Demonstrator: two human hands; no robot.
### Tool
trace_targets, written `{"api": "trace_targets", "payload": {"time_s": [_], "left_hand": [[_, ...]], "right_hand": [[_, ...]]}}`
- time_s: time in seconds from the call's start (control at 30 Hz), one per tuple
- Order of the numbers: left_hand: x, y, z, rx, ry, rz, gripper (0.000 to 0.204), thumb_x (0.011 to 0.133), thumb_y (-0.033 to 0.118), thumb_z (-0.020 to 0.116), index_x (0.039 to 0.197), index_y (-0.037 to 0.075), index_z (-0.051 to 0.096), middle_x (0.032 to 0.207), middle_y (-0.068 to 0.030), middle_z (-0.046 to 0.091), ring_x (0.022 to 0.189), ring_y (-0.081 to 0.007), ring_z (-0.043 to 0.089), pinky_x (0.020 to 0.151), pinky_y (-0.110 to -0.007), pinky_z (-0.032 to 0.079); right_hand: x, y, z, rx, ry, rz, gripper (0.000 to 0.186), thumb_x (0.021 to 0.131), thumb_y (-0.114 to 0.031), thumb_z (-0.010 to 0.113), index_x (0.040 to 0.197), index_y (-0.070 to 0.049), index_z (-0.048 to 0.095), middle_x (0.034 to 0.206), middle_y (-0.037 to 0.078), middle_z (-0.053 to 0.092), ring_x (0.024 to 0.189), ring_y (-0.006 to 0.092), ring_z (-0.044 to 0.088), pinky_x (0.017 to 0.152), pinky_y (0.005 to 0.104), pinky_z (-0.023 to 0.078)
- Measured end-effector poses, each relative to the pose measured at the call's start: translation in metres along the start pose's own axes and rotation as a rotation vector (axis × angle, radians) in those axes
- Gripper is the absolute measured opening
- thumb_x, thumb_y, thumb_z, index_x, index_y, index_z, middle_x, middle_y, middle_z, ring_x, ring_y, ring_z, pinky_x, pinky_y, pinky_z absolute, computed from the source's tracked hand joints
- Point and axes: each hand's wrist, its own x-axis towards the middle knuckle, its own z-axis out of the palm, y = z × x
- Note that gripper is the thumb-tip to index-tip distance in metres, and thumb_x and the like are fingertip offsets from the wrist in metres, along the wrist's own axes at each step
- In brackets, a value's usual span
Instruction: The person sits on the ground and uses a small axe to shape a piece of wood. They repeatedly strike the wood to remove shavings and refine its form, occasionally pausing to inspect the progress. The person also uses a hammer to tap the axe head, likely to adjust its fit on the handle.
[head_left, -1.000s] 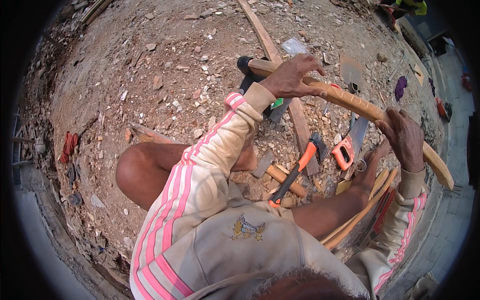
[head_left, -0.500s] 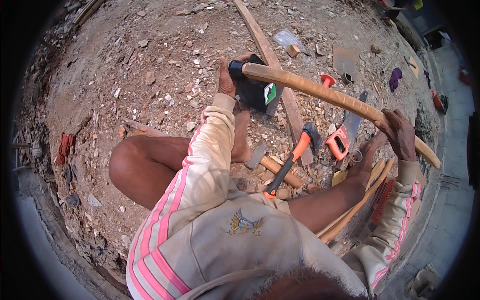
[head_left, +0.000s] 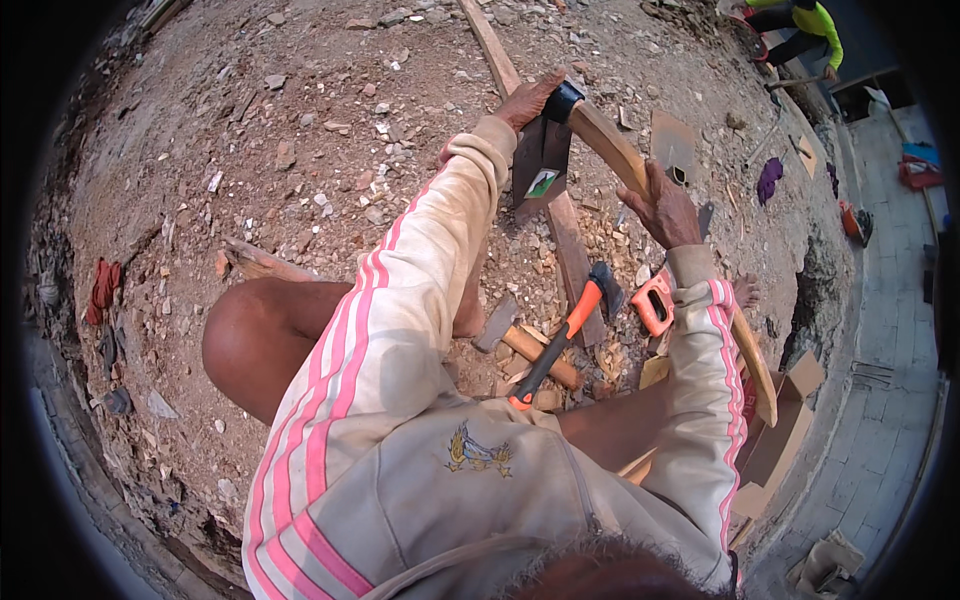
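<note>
A hoe with a black metal blade [head_left: 541, 160] and a long wooden handle [head_left: 606, 143] lies across in front of me, its blade hanging down over a plank. My left hand [head_left: 530, 102] grips the black socket at the hoe's head. Farther down the handle, my right hand [head_left: 664, 208] is closed round the wood, with the thumb showing on the near side. My right forearm hides the handle's middle, and its curved end comes out beyond the sleeve. Below the blade, a hatchet [head_left: 562, 340] with an orange and black grip rests near a wooden-handled hammer [head_left: 520, 340].
A saw's orange handle [head_left: 654, 303] is beside my right forearm. The long plank [head_left: 572, 245] runs away over stony ground among wood chips. At right are an open cardboard box [head_left: 785, 440] and grey paving [head_left: 880, 400]. A person in a yellow-green top [head_left: 818, 25] is at far right.
My right hand has slid along the handle toward the hoe's head. The head has moved right and a little away, and the handle now slopes more steeply toward me. The person has come into view.
</note>
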Motion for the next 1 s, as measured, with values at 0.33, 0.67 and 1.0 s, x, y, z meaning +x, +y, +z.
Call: {"api": "trace_targets", "payload": {"time_s": [0.33, 0.67, 1.0], "left_hand": [[-0.074, -0.026, 0.001, -0.069, -0.113, 0.139, 0.060, 0.094, 0.036, 0.069, 0.142, 0.003, 0.053, 0.121, -0.0046, 0.063, 0.109, -0.0105, 0.059, 0.097, -0.027, 0.046], [-0.128, 0.137, 0.056, 0.349, -0.527, 0.248, 0.091, 0.092, 0.081, 0.034, 0.144, 0.009, 0.054, 0.138, -0.0122, 0.059, 0.128, -0.0228, 0.053, 0.112, -0.037, 0.037], [-0.105, 0.199, 0.056, 0.457, -0.410, 0.315, 0.104, 0.090, 0.086, 0.017, 0.153, 0.007, 0.040, 0.155, -0.0163, 0.043, 0.148, -0.0280, 0.034, 0.121, -0.050, 0.022]], "right_hand": [[-0.001, 0.001, 0.000, 0.147, -0.035, 0.019, 0.052, 0.098, -0.056, 0.054, 0.113, -0.007, 0.050, 0.086, 0.026, 0.066, 0.081, 0.0493, 0.065, 0.066, 0.0565, 0.047], [-0.130, -0.078, -0.115, 0.898, -0.023, 0.420, 0.044, 0.103, -0.045, 0.056, 0.118, -0.004, 0.052, 0.074, -0.001, 0.050, 0.059, 0.0059, 0.048, 0.051, 0.0234, 0.040], [-0.228, -0.097, -0.116, 1.293, 0.072, 0.465, 0.048, 0.101, -0.043, 0.059, 0.131, -0.007, 0.048, 0.073, 0.006, 0.056, 0.053, 0.0129, 0.053, 0.050, 0.0255, 0.046]]}}
